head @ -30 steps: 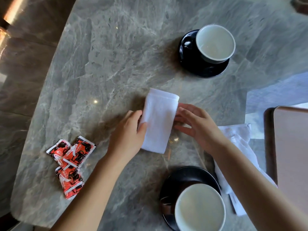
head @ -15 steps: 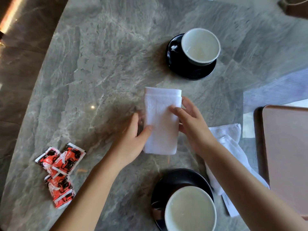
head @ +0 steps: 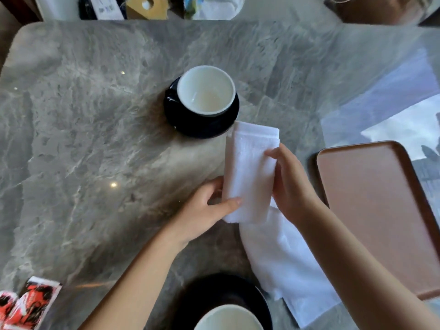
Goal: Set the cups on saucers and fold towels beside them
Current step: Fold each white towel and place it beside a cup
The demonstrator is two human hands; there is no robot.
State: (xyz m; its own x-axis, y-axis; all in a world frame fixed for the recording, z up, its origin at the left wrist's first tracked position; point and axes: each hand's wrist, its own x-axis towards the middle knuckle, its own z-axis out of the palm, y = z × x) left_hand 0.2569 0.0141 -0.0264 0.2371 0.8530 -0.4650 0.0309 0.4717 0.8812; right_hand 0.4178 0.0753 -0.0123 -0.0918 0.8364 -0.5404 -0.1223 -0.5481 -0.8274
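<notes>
A folded white towel is held between both hands above the marble table. My left hand pinches its lower left edge, thumb on top. My right hand grips its right side. The towel's far end nearly touches a black saucer that carries a white cup. A second white cup on a black saucer sits at the bottom edge. Another white towel lies loose under my right forearm.
A brown tray lies at the right. Red sachets lie at the bottom left. Beyond the table's far edge are assorted items and part of another person.
Both hands have carried the folded towel away from me and to the right, up to the far saucer. The camera has tilted up, so the near cup has slid to the bottom edge.
</notes>
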